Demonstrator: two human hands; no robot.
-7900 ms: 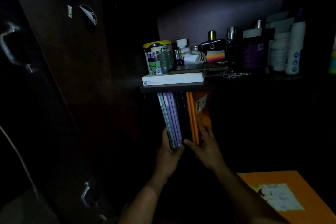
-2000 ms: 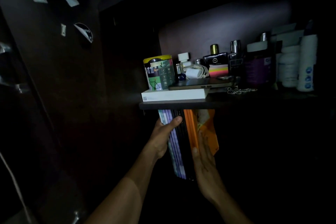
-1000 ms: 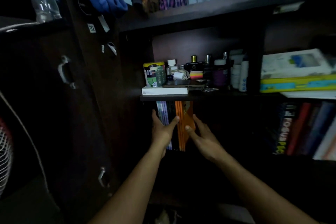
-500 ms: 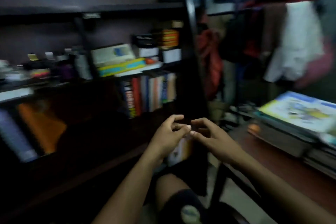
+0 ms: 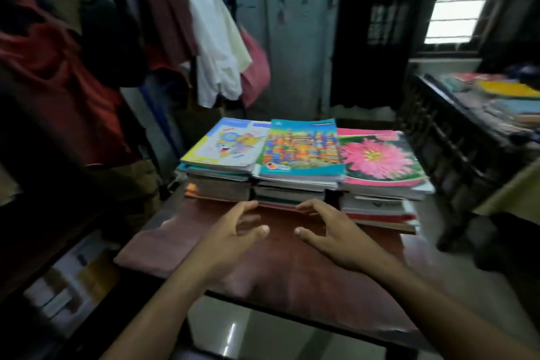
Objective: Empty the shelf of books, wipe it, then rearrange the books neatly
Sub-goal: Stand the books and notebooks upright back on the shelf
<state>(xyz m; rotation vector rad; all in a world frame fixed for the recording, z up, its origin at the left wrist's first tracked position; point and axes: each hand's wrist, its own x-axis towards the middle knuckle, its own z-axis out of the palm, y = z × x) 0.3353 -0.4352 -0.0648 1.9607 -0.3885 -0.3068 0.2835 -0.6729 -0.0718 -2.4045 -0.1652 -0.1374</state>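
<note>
Three stacks of books lie side by side on a reddish-brown table (image 5: 292,272). The left stack (image 5: 225,161) has a pale cartoon cover on top, the middle stack (image 5: 301,155) a colourful teal cover, the right stack (image 5: 380,164) a pink flower cover. My left hand (image 5: 233,237) and my right hand (image 5: 333,231) hover over the table just in front of the middle stack, fingers spread and loosely bent, facing each other. Neither hand holds anything. The shelf is out of view.
Clothes (image 5: 163,32) hang on a rack at the left, close to the table's far left corner. A dark side table (image 5: 455,131) with more books (image 5: 508,93) stands at the right under a window. Pale cabinet doors (image 5: 292,32) are behind the stacks. Shiny floor shows below the table's near edge.
The view has swung right, from the dark shelf to the table with the book stacks. My hands left the upright books on the shelf and now hover empty before the middle stack.
</note>
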